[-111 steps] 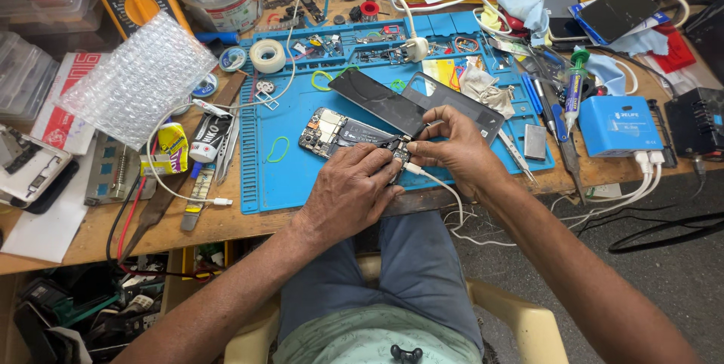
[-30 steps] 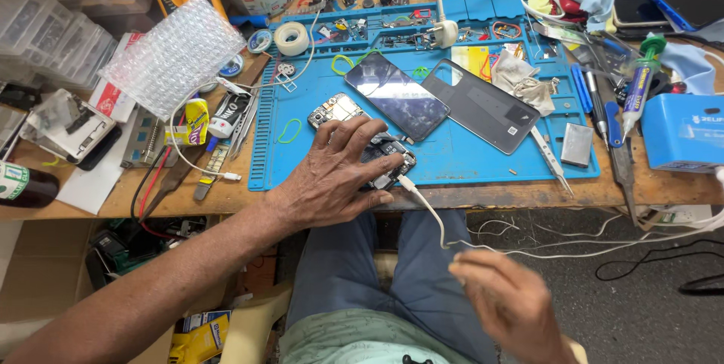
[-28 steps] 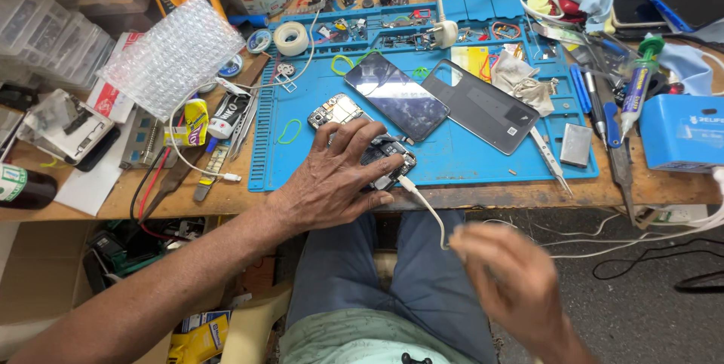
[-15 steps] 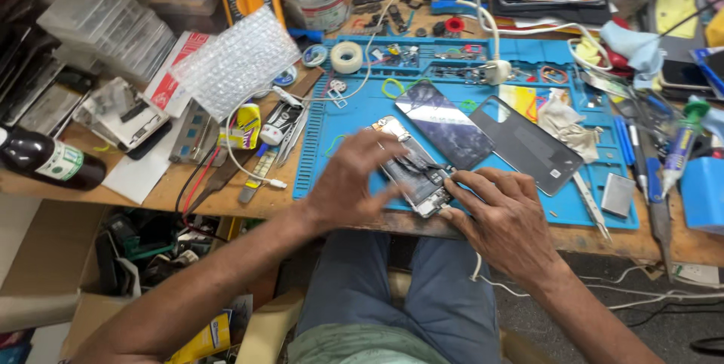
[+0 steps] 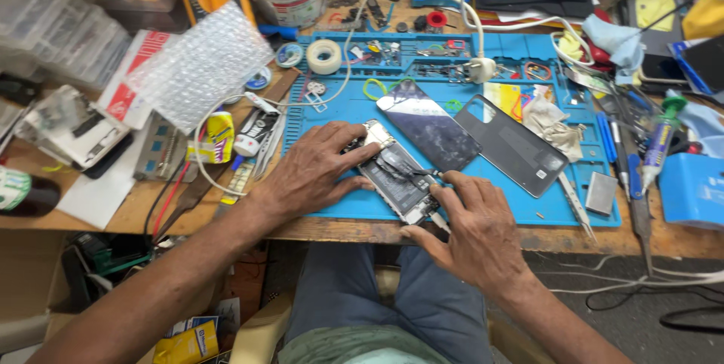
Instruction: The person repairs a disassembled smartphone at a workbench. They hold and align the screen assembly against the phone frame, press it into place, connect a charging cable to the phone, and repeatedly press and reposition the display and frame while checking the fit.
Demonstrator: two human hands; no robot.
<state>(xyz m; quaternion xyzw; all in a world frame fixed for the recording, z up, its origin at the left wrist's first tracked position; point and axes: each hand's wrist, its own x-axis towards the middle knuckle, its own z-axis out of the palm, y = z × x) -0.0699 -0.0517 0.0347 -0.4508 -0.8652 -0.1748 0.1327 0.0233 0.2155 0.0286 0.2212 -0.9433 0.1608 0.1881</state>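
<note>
**Pinning an opened phone on the mat**

Pressing down w/ spread fingers, the left hand (image 5: 320,172) lies flat on the upper end of the opened silver phone w/ bare circuit board (image 5: 396,179), on the blue silicone work mat (image 5: 483,209) near the bench edge. Right hand (image 5: 471,224) pinches at the phone's lower end; what's betw. the fingertips can't be made out. Dark glass screen panel (image 5: 430,122) and grey back cover (image 5: 516,145) lie just beside. Mat's top tray slots (image 5: 422,51) hold tiny parts, too small to ID.

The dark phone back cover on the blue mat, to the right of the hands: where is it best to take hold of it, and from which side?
Take the back cover by its long edges near the lower right corner, coming from the right. It lies flat on the blue mat, and the glass panel crowds its upper left end.
</note>
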